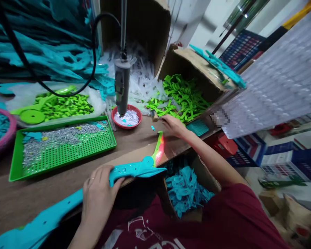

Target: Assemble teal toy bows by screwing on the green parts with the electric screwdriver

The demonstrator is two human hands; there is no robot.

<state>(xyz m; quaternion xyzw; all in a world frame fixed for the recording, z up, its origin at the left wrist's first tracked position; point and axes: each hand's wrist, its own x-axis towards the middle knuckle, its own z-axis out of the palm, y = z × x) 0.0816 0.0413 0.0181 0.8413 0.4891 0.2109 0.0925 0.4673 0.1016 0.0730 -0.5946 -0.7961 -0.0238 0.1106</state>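
My left hand (100, 190) is wrapped around a long turquoise plastic toy body (134, 169) lying along the table's front edge. Its far end carries a lime-green curved piece (158, 148) with a red-orange glow on it. Farther back, my right hand (173, 126) is closed at a short, blunt-headed tool (154, 115), hammer-like and blurred; its handle is hidden by the fingers. A small turquoise bit (152, 128) lies on the table just in front of that tool. Above the table hangs a grey electric screwdriver (122, 86), its tip over a red basket (138, 122) of white pieces.
A green perforated tray (67, 157) of screws stands left, before a bag of lime-green parts (67, 105). Cardboard boxes hold lime-green parts (185, 98) and, below the table edge, turquoise parts (186, 190). The screwdriver's black cable (93, 52) loops at left.
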